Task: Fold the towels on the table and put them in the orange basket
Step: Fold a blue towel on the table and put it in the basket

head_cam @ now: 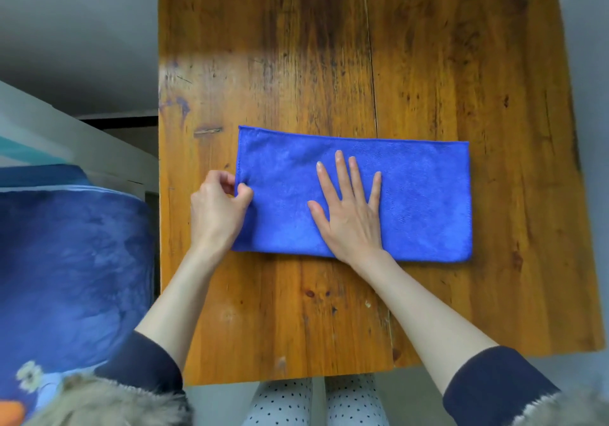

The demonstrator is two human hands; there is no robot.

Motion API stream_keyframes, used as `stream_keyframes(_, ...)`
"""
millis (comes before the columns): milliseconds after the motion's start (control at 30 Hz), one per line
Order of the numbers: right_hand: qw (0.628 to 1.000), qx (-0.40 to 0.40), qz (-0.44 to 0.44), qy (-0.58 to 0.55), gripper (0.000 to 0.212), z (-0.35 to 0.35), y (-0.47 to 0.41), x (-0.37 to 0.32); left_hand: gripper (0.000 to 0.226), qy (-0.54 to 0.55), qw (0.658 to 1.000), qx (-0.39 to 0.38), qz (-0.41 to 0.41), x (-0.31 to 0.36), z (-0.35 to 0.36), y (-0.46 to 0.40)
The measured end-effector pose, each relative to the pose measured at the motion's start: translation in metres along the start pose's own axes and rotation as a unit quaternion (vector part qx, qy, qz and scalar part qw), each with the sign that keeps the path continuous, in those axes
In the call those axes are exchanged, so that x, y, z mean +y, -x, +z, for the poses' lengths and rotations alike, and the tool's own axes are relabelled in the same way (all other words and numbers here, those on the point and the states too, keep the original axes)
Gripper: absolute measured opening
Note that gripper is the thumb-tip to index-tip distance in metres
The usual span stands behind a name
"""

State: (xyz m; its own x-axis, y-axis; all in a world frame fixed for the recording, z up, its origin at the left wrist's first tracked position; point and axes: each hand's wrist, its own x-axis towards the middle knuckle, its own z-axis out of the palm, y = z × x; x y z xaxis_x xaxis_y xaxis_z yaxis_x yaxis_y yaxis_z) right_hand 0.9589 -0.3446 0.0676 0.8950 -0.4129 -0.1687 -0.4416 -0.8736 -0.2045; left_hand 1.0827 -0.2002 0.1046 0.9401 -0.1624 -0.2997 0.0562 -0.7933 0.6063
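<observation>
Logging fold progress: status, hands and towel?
Left hand pinching towel's left edge. Right hand flat on its middle. Towel folded once, on table. Nothing in the way.

Bare counter (pixel 428 63) is seen beyond and right of the right hand (pixel 349 215); to its left, the way is blocked by the left hand (pixel 217 208).

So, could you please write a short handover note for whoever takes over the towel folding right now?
Left hand: pinches the left edge of the blue towel.
Right hand: flat, fingers spread, pressing the towel's middle.
Towel: a long rectangle on the wooden table, apparently folded once.
Left: fold it again, then put it in the orange basket, which is not in view.
</observation>
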Motion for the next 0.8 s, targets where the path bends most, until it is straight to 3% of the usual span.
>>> stream_keyframes(100,0.999,0.030,0.009,-0.013,0.059,-0.009,-0.001,0.007,0.006,-0.006,1.000,-0.021,-0.003,0.005,-0.012,-0.021)
stream_keyframes(200,0.999,0.019,0.029,0.011,0.061,-0.010,0.009,0.022,0.017,0.052,0.993,-0.087,-0.060,0.002,-0.019,-0.032)
stream_keyframes(367,0.998,-0.019,0.033,0.040,0.062,0.001,0.021,0.029,0.029,0.186,0.947,-0.202,-0.167,-0.005,-0.032,-0.032)
stream_keyframes(667,0.996,-0.062,0.038,0.059,0.063,0.000,0.019,0.028,0.010,0.203,0.958,-0.182,-0.087,0.034,-0.048,-0.006)
stream_keyframes(800,0.997,-0.077,0.004,-0.012,0.061,-0.016,0.017,0.037,0.015,0.200,0.963,-0.174,-0.050,0.070,-0.044,0.020)
